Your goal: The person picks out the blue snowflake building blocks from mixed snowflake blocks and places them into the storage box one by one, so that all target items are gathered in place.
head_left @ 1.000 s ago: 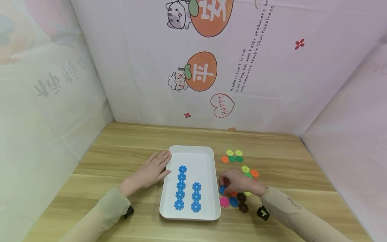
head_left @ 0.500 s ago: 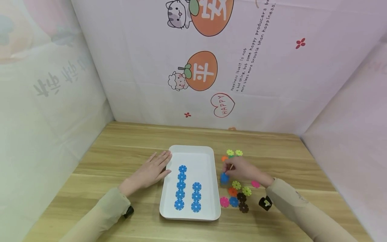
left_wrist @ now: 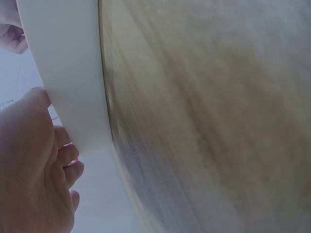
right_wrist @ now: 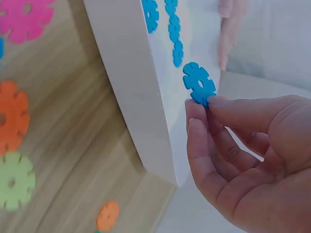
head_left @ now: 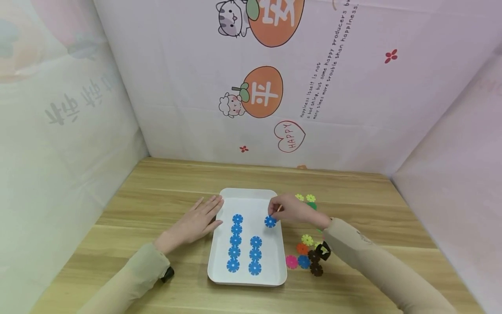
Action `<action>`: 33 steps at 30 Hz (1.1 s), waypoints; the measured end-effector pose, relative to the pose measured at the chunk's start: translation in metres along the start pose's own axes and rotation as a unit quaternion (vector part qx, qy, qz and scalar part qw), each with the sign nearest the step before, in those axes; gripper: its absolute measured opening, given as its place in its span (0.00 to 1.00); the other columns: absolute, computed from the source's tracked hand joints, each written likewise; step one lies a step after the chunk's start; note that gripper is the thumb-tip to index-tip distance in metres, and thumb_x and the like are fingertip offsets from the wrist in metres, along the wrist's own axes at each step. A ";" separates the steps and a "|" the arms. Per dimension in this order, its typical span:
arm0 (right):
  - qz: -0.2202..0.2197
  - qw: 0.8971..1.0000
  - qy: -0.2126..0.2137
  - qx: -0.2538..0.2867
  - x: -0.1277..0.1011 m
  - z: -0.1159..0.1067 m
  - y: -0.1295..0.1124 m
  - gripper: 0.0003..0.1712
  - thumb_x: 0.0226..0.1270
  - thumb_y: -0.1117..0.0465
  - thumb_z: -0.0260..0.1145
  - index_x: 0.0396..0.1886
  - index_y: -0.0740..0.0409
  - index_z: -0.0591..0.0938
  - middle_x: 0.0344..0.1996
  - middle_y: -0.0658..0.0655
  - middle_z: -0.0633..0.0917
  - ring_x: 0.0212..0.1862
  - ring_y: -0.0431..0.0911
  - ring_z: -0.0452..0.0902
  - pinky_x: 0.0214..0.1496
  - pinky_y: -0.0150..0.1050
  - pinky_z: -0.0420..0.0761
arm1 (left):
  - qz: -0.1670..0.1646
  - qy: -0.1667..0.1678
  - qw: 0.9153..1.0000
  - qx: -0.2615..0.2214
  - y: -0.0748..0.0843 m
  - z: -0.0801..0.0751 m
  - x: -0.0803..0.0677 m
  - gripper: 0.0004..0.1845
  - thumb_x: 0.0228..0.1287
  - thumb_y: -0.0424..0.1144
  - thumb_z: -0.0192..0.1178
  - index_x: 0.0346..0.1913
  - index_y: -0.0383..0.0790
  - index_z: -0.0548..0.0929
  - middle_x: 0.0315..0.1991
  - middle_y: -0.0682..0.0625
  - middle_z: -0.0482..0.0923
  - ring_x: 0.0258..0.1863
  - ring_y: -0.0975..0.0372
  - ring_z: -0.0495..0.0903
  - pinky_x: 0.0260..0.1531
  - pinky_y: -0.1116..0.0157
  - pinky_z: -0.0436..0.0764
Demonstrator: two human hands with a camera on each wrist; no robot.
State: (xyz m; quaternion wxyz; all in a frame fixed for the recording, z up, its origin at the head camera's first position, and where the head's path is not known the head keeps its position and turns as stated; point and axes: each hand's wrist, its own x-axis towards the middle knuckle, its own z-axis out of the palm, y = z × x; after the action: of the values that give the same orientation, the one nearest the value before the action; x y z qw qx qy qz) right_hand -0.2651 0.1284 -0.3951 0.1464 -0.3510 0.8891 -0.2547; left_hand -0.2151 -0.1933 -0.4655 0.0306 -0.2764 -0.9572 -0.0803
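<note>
A blue snowflake disc (right_wrist: pixel 198 81) with a notched edge and a centre hole is pinched between the thumb and fingers of my right hand (head_left: pixel 289 208). In the head view it hangs over the right side of a white tray (head_left: pixel 251 280). My left hand (head_left: pixel 198 221) rests with straight fingers against the tray's left rim; the left wrist view shows its fingertips at the tray wall (left_wrist: pixel 68 73). Inside the tray lie a longer column of blue discs (head_left: pixel 235 240) on the left and a shorter column of three blue discs (head_left: pixel 255 254) beside it.
Right of the tray, loose discs lie on the wooden table (head_left: pixel 172 183): pink (head_left: pixel 291 261), blue (head_left: pixel 303 261), orange (head_left: pixel 302 248), dark brown (head_left: pixel 316 269), yellow-green (head_left: pixel 307 240) and green (head_left: pixel 311 205). My right forearm covers some of them. A printed cloth wall (head_left: pixel 188 109) stands behind.
My right hand has lifted the blue disc from beside the tray and carried it up and left, over the tray. My left hand stays at the left rim.
</note>
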 end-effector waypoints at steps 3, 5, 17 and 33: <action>0.005 1.000 -0.014 -0.017 0.010 0.009 -0.003 0.03 0.66 0.67 0.67 0.32 0.55 0.83 0.30 0.50 0.86 0.33 0.38 0.77 0.37 0.26 0.81 | -0.001 -0.001 1.000 -0.001 0.001 0.000 0.000 0.35 0.78 0.54 0.46 0.77 0.35 0.56 0.79 0.41 0.52 0.79 0.48 0.53 0.78 0.43 0.52; 0.004 0.999 -0.025 -0.025 0.016 0.013 -0.005 0.04 0.66 0.67 0.68 0.31 0.55 0.83 0.30 0.49 0.85 0.33 0.37 0.77 0.36 0.26 0.80 | -0.001 0.000 1.000 -0.001 0.001 0.000 0.001 0.35 0.78 0.53 0.46 0.77 0.35 0.56 0.79 0.41 0.53 0.79 0.48 0.53 0.78 0.43 0.52; 0.029 0.998 -0.053 -0.023 0.031 0.033 -0.006 0.05 0.65 0.70 0.67 0.31 0.58 0.84 0.30 0.52 0.86 0.31 0.37 0.75 0.36 0.26 0.81 | 0.002 0.003 1.000 0.002 -0.001 0.002 0.002 0.36 0.78 0.54 0.45 0.77 0.35 0.56 0.79 0.40 0.52 0.79 0.48 0.54 0.78 0.44 0.53; 0.024 0.998 -0.059 -0.016 0.035 0.038 -0.008 0.04 0.66 0.69 0.67 0.32 0.59 0.85 0.31 0.53 0.87 0.32 0.37 0.76 0.38 0.26 0.82 | -0.004 -0.001 1.000 0.000 -0.001 0.002 0.001 0.36 0.78 0.56 0.44 0.78 0.37 0.54 0.80 0.42 0.51 0.80 0.49 0.52 0.78 0.45 0.51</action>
State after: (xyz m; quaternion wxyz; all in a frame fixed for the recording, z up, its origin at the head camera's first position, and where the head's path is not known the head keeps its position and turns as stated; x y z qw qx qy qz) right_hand -0.2690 0.0861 -0.4250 0.1991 -0.3463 0.8911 -0.2152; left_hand -0.2166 -0.1931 -0.4678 0.0291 -0.2728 -0.9583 -0.0800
